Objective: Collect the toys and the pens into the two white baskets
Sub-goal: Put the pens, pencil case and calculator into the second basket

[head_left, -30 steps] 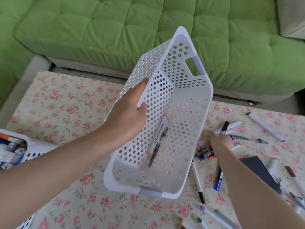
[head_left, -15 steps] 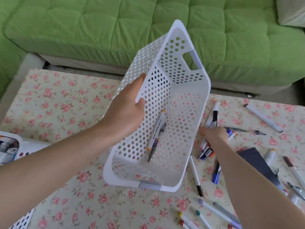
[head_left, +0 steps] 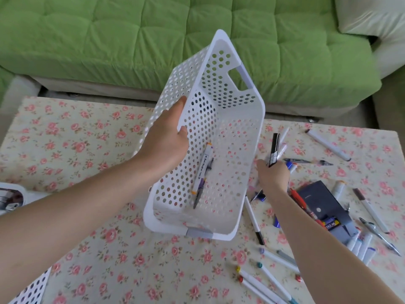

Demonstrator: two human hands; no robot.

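My left hand (head_left: 165, 141) grips the left wall of a white perforated basket (head_left: 238, 154), holding it tilted above the floral tablecloth. Two pens (head_left: 202, 172) lie inside on its bottom. To the right of the basket, my right hand (head_left: 272, 175) is closed around a bunch of pens (head_left: 275, 150) lifted off the cloth, a black-capped one sticking up. Several more pens lie scattered on the right, among them a white marker (head_left: 327, 144) and a black-tipped pen (head_left: 254, 220). A second white basket (head_left: 13, 198) with things in it shows at the left edge.
A green tufted sofa (head_left: 153, 40) runs along the far side of the table. A dark blue pen case (head_left: 322, 205) lies open at the right among markers. More markers (head_left: 263, 279) lie near the front edge. The flowered tablecloth (head_left: 76, 139) covers the table.
My right hand has risen from the cloth with a bunch of pens, now upright beside the basket. The basket stays tilted in my left hand.
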